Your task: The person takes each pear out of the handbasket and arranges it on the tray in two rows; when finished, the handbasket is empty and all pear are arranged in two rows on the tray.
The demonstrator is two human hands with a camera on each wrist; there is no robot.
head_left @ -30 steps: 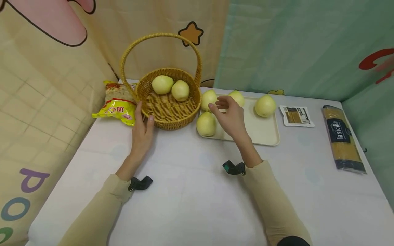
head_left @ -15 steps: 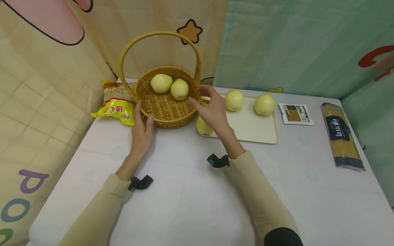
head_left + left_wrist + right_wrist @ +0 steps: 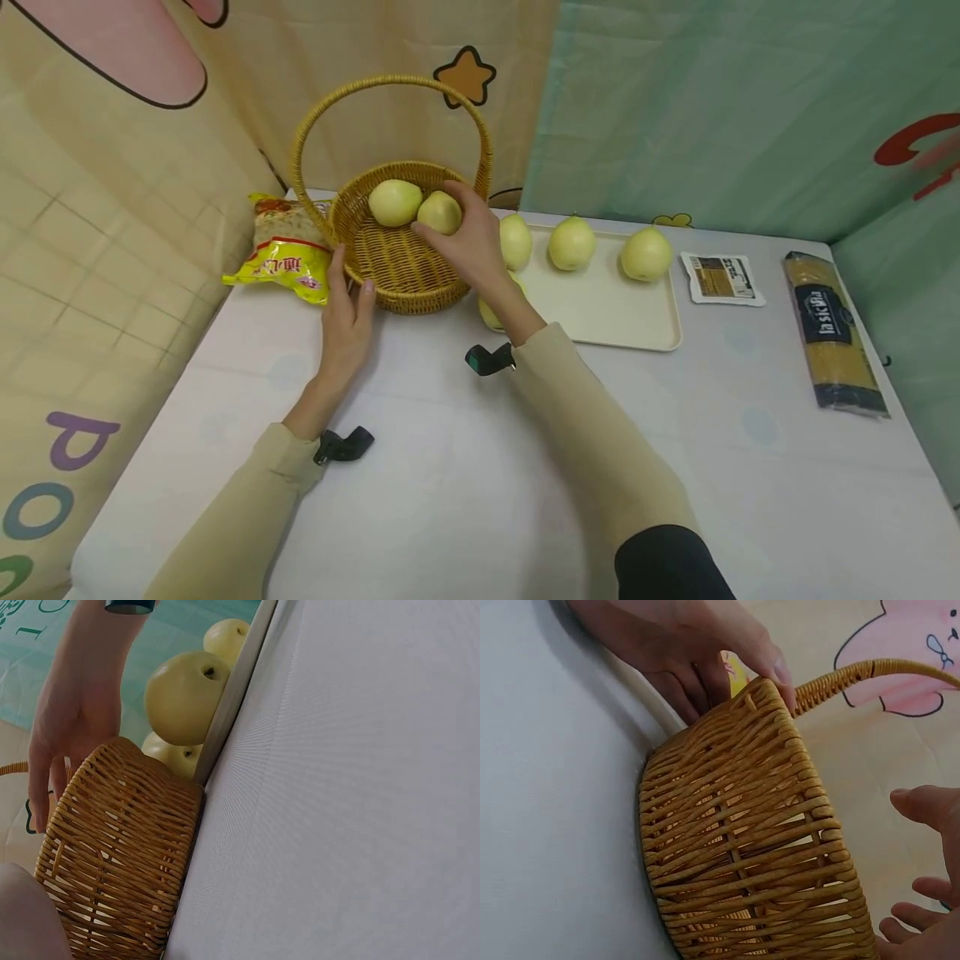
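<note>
Two pears [image 3: 395,203] in basket [image 3: 416,302], left; four on tray [image 3: 600,308], right: seemingly part-done. Right hand [image 3: 476,240] wide around basket's right pear [image 3: 438,214]; left hand [image 3: 348,327] touching basket, near-left.

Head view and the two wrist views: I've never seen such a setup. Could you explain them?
There's no robot here, just a person's bare hands. The head camera looks forward and down; a small black camera on each wrist watches that hand's work, so those pictures look tilted.

On the white table are a yellow snack bag, a wicker basket with two pears visible inside, a cream tray holding four more, a small packet and a long package.

The left hand touches the basket's side. The right hand is over the basket, its fingers around one pear; whether they touch it isn't clear.
</note>
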